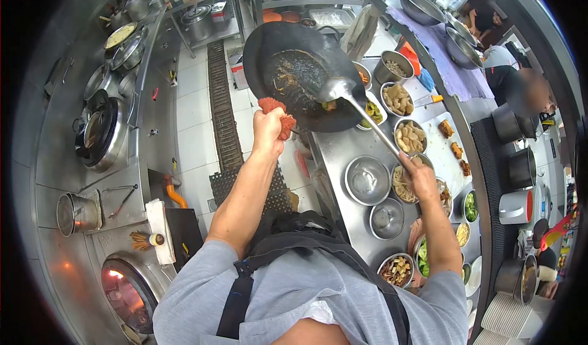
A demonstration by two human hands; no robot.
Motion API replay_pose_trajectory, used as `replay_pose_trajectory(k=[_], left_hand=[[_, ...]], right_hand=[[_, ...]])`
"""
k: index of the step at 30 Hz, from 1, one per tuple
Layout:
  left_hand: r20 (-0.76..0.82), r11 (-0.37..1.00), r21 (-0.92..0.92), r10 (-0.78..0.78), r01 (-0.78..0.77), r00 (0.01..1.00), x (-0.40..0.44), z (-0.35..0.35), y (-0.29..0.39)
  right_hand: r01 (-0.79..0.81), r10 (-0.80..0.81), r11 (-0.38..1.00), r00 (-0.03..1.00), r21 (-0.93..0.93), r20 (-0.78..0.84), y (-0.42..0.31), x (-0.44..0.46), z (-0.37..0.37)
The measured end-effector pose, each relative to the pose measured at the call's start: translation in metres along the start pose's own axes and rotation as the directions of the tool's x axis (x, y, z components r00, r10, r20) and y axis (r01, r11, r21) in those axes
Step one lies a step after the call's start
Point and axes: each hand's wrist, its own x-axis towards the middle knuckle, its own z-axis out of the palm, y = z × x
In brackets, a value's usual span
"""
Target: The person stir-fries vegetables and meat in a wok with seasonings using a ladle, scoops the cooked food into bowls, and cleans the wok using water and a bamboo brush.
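Note:
My left hand (267,130) is closed round a red cloth (283,124) at the near edge of a large black wok (269,45); the cloth hides the grip. The wok is tilted to the right, its inside wet with scraps stuck to it. In my right hand (419,179) is the long handle of a metal ladle (337,90), its bowl inside the wok near the right rim. Some food (329,105) lies just below the ladle. A dish of green and brown food (372,111) stands at the wok's right rim, partly covered by it.
Bowls of sliced ingredients (410,135) and two metal bowls (367,179) stand on the steel counter (334,155) at right. At lower left, a flame burns in a stove (125,290). A floor drain (223,112) runs ahead. Another person (505,78) is beyond the counter.

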Motion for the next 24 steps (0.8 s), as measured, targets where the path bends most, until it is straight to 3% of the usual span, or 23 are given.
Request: replay_pose_trajectory(k=[3,5,7,14,18,20,24], left_hand=[[-0.055,0.999,-0.002,0.038,-0.038,0.998,0.008,0.013,-0.004],[-0.074,1.0,0.0,0.003,-0.003,0.997,0.01,0.02,-0.005],[-0.105,0.995,-0.027,0.089,-0.092,0.99,0.008,0.027,-0.008],[-0.153,0.992,0.021,0.126,-0.125,0.98,0.012,0.035,-0.019],[-0.15,0.988,-0.033,0.146,-0.153,0.978,0.02,0.026,-0.027],[-0.076,0.994,-0.027,0.105,-0.107,0.992,0.007,0.017,-0.021],[-0.076,0.995,-0.035,0.091,-0.094,0.993,-0.005,-0.002,-0.024]], right_hand=[[-0.012,0.009,0.996,0.999,-0.083,-0.035,0.025,-0.013,-0.008],[-0.027,0.022,0.997,0.997,-0.069,-0.073,0.039,-0.021,-0.016],[-0.057,0.051,0.997,0.994,-0.061,-0.094,0.051,-0.031,-0.024],[-0.168,0.171,0.985,0.983,0.045,-0.069,0.063,-0.064,-0.031],[-0.21,0.213,0.977,0.973,0.045,-0.086,0.049,-0.069,-0.027],[-0.249,0.251,0.968,0.965,0.039,-0.07,0.037,-0.066,-0.022],[-0.086,0.138,0.974,0.96,0.211,-0.242,0.01,-0.035,0.009]])
